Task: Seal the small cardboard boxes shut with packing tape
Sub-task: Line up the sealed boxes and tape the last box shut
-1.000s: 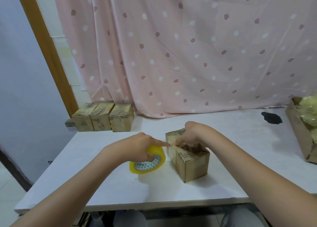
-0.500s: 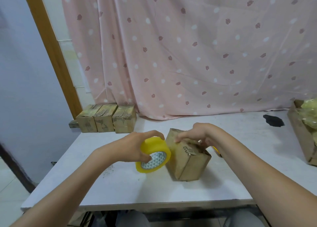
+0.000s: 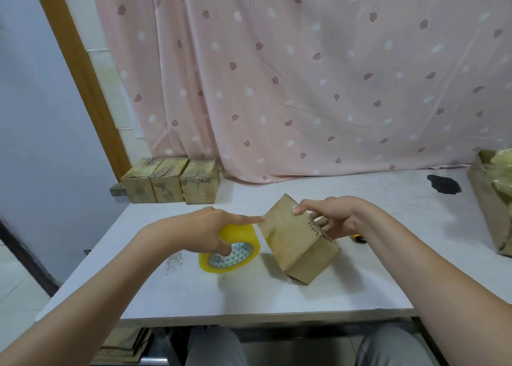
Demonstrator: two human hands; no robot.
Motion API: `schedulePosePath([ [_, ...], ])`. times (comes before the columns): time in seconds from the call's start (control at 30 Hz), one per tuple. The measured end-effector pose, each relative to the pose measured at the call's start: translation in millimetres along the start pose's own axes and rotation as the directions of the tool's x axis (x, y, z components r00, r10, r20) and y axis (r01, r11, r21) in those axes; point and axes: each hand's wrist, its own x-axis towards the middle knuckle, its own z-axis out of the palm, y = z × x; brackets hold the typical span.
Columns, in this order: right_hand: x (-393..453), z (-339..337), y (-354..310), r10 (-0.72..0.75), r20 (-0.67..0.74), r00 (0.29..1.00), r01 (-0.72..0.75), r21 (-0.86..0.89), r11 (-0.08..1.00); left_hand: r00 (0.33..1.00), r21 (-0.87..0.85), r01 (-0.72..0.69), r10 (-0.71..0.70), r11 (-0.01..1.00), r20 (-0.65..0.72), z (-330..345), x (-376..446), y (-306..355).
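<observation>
your right hand [image 3: 336, 221] clamps the tilted cardboard box [image 3: 297, 239] at mid-table, steadying it so your left hand [image 3: 202, 231], closed on the tape roll [image 3: 231, 252] beside it, can press tape onto its edge.

The left hand [image 3: 199, 231] covers the top of the tape roll [image 3: 231, 252], so whether a strip runs to the box [image 3: 297, 239] cannot be told. The right hand [image 3: 336, 217] hides the box's far side and most of a small yellow-and-black thing [image 3: 358, 238] behind the wrist. The open carton [image 3: 489, 207] on the counter [image 3: 277, 296] is cut off by the right edge. Print on the three stacked boxes [image 3: 170, 184] is too small to read.
</observation>
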Motion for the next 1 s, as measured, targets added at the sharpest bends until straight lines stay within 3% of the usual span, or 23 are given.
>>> schedulePosePath([
  [0.27, 9, -13, 13, 0.021, 0.042, 0.999, -0.023, 0.038, 0.999, 1.000, 0.090, -0.018, 0.016, 0.996, 0.020, 5, 15, 15],
  [0.4, 10, -18, 19, 0.039, -0.006, 0.999, -0.039, -0.056, 0.998, 0.998, 0.134, -0.053, 0.047, 0.990, 0.049, 2, 27, 28],
  [0.5, 8, -16, 11, -0.041, -0.128, 0.991, 0.012, -0.222, 0.975, 0.997, 0.134, -0.063, 0.058, 0.989, 0.044, 1, 30, 28],
  [0.6, -7, 6, -11, -0.173, -0.209, 0.962, 0.039, -0.525, 0.850, 0.998, 0.121, -0.059, 0.057, 0.991, 0.019, 5, 31, 26],
  [0.7, -22, 39, -24, -0.209, -0.174, 0.962, 0.010, -0.746, 0.666, 0.998, 0.107, -0.052, 0.055, 0.993, -0.023, 9, 30, 26],
  [0.83, -19, 60, -25, -0.199, -0.196, 0.960, -0.038, -0.800, 0.599, 0.992, -0.048, -0.058, 0.053, 0.997, -0.112, 12, 25, 21],
  [1.0, -21, 65, -28, -0.150, -0.171, 0.974, -0.057, -0.822, 0.566, 0.991, -0.098, -0.028, 0.015, 0.995, -0.134, 19, 21, 19],
])
